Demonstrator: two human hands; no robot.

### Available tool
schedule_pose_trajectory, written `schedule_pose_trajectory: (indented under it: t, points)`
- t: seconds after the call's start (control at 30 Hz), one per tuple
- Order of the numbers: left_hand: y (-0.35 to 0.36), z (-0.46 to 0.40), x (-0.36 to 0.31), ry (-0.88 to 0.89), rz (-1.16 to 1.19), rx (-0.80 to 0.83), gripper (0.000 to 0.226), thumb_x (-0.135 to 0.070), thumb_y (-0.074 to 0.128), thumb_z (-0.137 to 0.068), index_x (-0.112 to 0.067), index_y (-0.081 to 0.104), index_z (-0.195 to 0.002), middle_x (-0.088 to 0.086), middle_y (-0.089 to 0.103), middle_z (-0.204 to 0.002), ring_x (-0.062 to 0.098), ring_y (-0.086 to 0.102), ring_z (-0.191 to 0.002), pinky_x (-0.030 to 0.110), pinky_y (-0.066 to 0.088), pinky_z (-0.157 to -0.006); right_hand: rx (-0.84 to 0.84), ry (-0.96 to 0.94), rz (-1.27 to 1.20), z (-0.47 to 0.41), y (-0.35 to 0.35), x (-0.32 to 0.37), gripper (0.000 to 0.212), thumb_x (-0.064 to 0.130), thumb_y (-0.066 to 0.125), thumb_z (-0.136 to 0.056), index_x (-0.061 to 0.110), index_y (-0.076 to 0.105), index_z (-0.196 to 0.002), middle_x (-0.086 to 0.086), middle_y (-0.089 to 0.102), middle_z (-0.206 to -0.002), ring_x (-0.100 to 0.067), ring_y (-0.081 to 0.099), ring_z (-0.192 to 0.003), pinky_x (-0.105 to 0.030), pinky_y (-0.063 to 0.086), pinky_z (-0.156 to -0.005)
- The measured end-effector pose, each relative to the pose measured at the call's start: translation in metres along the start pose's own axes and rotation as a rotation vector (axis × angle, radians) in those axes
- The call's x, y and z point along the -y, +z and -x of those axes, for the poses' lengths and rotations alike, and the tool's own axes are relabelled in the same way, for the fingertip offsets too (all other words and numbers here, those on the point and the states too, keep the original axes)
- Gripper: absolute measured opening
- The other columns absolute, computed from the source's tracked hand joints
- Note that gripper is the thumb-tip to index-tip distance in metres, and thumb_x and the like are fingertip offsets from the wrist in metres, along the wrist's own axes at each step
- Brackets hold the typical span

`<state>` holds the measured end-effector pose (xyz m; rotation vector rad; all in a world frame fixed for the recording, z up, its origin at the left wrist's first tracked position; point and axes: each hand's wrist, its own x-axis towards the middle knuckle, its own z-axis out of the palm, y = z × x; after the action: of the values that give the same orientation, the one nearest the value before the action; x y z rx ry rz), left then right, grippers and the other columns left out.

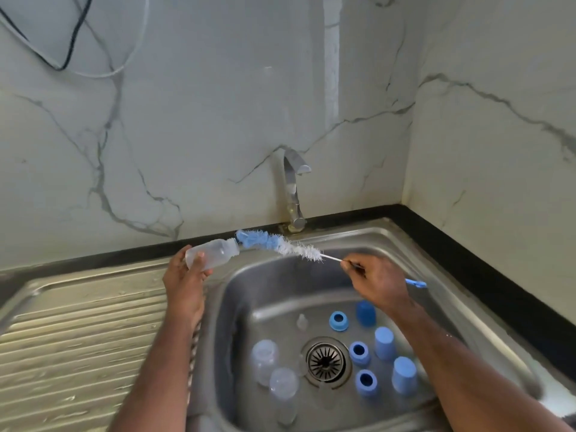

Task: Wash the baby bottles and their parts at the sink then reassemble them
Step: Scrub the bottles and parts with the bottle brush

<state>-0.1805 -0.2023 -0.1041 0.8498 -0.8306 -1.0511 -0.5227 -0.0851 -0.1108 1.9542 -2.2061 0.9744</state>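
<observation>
A clear, capless bottle [212, 252] lies sideways above the sink's edge, the blue-and-white bottle brush [278, 243] just outside its mouth. Down in the basin stand two more clear bottles [274, 367], blue collars [359, 353], blue caps [385, 343] and a clear teat [301, 322].

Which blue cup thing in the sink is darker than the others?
The dark blue cap at the back of the sink, nearest the right hand. The other two caps in front of it are paler blue.
</observation>
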Motion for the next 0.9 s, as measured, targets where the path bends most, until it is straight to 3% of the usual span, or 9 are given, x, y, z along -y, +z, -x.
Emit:
schedule_pose_trajectory:
  t: [0.17, 0.27, 0.37, 0.43, 0.5, 0.6, 0.77, 0.83, 0.9]
  points:
    - [-0.002, 0.003, -0.004, -0.007, -0.065, 0.04, 0.033, -0.009, 0.066, -0.095, -0.015, 0.062, -0.127, 0.009, 0.061, -0.119, 0.023, 0.062, -0.105, 0.031, 0.055, -0.078, 0.068, -0.034, 0.009, 0.001, 0.002, -0.002, 0.021, 0.046, 0.054, -0.098, 0.034, 0.066, -0.087, 0.017, 0.057, -0.065, -0.003, 0.056, -0.066, -0.035, 0.055, -0.072]
    - [-0.001, 0.008, -0.009, -0.028, -0.091, 0.159, 0.033, -0.011, 0.066, -0.094, -0.017, 0.063, -0.126, 0.01, 0.062, -0.118, 0.023, 0.063, -0.103, 0.03, 0.056, -0.075, 0.139, -0.05, -0.023, 0.001, 0.002, 0.001, 0.018, 0.048, 0.055, -0.098, 0.037, 0.068, -0.091, 0.02, 0.058, -0.068, -0.001, 0.058, -0.07, -0.036, 0.055, -0.074]
    - [0.011, 0.026, -0.009, -0.085, -0.036, 0.347, 0.052, -0.017, 0.067, -0.086, -0.009, 0.056, -0.136, 0.007, 0.064, -0.115, 0.021, 0.066, -0.102, 0.033, 0.059, -0.081, 0.195, -0.095, -0.063, 0.0, 0.006, 0.005, 0.016, 0.052, 0.054, -0.096, 0.041, 0.066, -0.097, 0.021, 0.061, -0.07, -0.002, 0.058, -0.071, -0.038, 0.055, -0.073]
    - [0.02, 0.035, -0.005, -0.103, 0.011, 0.391, 0.047, -0.011, 0.062, -0.092, -0.01, 0.053, -0.138, 0.006, 0.061, -0.116, 0.021, 0.065, -0.103, 0.034, 0.059, -0.081, 0.215, -0.121, -0.123, 0.001, 0.01, 0.007, 0.011, 0.051, 0.055, -0.096, 0.043, 0.062, -0.099, 0.02, 0.063, -0.072, -0.004, 0.06, -0.071, -0.04, 0.055, -0.072]
    - [0.025, 0.039, -0.002, -0.144, 0.035, 0.321, 0.036, -0.014, 0.065, -0.094, -0.017, 0.059, -0.129, 0.008, 0.062, -0.117, 0.024, 0.065, -0.103, 0.035, 0.06, -0.076, 0.224, -0.081, -0.219, 0.002, 0.01, 0.006, 0.007, 0.047, 0.059, -0.096, 0.04, 0.06, -0.097, 0.012, 0.065, -0.072, -0.008, 0.062, -0.067, -0.041, 0.057, -0.069]
    - [0.029, 0.038, -0.006, -0.214, -0.003, 0.162, 0.032, -0.038, 0.076, -0.08, -0.028, 0.067, -0.109, 0.009, 0.066, -0.113, 0.029, 0.065, -0.099, 0.033, 0.052, -0.066, 0.189, -0.079, -0.239, 0.002, 0.008, 0.013, 0.014, 0.046, 0.058, -0.097, 0.035, 0.061, -0.089, 0.009, 0.064, -0.071, -0.008, 0.061, -0.066, -0.042, 0.057, -0.07]
    - [0.03, 0.033, -0.009, -0.211, 0.028, 0.103, 0.022, -0.021, 0.074, -0.088, -0.018, 0.069, -0.109, 0.006, 0.068, -0.106, 0.024, 0.065, -0.097, 0.034, 0.053, -0.072, -0.158, -0.016, 0.206, -0.002, -0.001, 0.014, 0.046, 0.071, 0.043, -0.092, 0.031, 0.063, -0.104, 0.01, 0.068, -0.093, -0.017, 0.067, -0.087, -0.045, 0.048, -0.091]
    - [0.028, 0.032, -0.009, -0.206, 0.011, 0.06, 0.015, -0.022, 0.076, -0.087, -0.018, 0.07, -0.1, 0.008, 0.068, -0.106, 0.026, 0.067, -0.098, 0.036, 0.055, -0.074, -0.192, 0.016, 0.301, -0.003, -0.008, 0.011, 0.058, 0.08, 0.045, -0.087, 0.029, 0.062, -0.108, 0.007, 0.069, -0.098, -0.019, 0.067, -0.092, -0.047, 0.047, -0.092]
    - [0.029, 0.033, -0.012, -0.199, -0.011, -0.004, 0.018, -0.023, 0.077, -0.087, -0.015, 0.067, -0.099, 0.01, 0.069, -0.104, 0.025, 0.069, -0.096, 0.033, 0.058, -0.071, -0.185, -0.088, 0.208, -0.002, -0.01, 0.009, 0.05, 0.073, 0.05, -0.089, 0.027, 0.063, -0.101, 0.008, 0.064, -0.089, -0.013, 0.061, -0.083, -0.039, 0.052, -0.083]
